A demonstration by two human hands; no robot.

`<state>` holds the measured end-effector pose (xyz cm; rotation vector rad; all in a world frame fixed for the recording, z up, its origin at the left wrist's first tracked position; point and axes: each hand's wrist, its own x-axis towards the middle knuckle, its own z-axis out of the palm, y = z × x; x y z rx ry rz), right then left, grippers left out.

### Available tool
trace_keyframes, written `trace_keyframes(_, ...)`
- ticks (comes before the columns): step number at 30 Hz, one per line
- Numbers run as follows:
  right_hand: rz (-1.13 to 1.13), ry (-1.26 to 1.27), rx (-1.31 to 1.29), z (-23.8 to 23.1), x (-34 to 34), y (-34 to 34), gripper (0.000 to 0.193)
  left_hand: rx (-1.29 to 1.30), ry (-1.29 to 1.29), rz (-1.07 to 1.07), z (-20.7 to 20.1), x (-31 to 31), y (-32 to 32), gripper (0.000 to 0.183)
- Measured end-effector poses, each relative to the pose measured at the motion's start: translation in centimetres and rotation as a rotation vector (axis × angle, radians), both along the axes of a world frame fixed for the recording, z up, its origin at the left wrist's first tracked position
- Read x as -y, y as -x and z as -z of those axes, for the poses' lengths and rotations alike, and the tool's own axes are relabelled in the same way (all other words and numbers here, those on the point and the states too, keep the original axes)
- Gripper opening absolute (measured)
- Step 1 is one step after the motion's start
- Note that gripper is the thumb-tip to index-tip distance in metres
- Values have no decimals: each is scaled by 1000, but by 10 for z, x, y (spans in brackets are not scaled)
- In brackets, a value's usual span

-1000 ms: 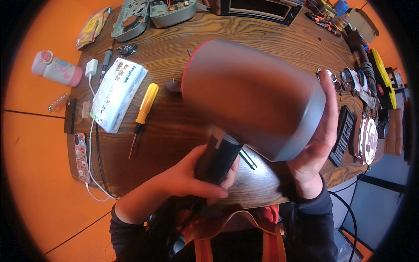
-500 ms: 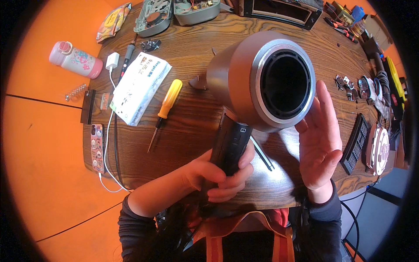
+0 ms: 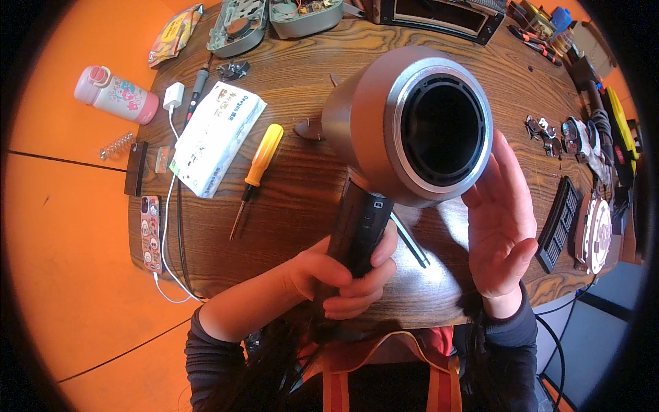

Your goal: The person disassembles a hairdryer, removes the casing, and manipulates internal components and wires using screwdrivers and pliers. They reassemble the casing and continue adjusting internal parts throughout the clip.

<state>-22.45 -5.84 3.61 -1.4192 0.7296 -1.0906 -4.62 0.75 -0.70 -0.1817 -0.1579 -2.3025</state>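
Observation:
My left hand [image 3: 350, 278] is wrapped round the black handle of a hair dryer [image 3: 371, 123], which I hold up over the table. Its big grey-brown head has a silver ring round a dark round opening that faces up and to the right. Beside that ring, my right hand [image 3: 504, 220] is open, palm turned toward the dryer, its fingers partly behind the head. Whether those fingertips touch the housing I cannot tell. A yellow-handled screwdriver [image 3: 261, 165] lies on the table left of the dryer. Under the dryer, a thin dark pen-like rod [image 3: 410, 240] is partly covered.
On the wooden table [image 3: 288, 220] lie a white tissue pack [image 3: 216, 141], a phone [image 3: 151, 233] with a cable, and a soldering iron [image 3: 199, 89]. A pink bottle [image 3: 117, 96] is far left. Opened grey casings [image 3: 237, 27] stand at the back; a black grille [image 3: 557, 225] lies right.
The dryer's head has shifted very slightly left, and the whole view with it. My left hand keeps its hold, and my right hand stays open beside the head.

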Motion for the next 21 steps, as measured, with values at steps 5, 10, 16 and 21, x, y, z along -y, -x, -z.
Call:
trace_keyframes(5, 1, 0, 16, 1, 0, 0, 101, 0, -5, 3, 0, 0, 0, 29)
trace_keyframes(10, 3, -4, 25, 2, 0, 1, 99, 6, -10, -1, -1, -1, 0, 29)
trace_keyframes(16, 18, 11, 54, 5, 0, 2, 98, 30, -34, -7, -2, -2, -1, 31)
trace_keyframes(21, 30, 12, 131, 10, -2, 1, 94, 250, 16, -87, -6, -3, -3, 32)
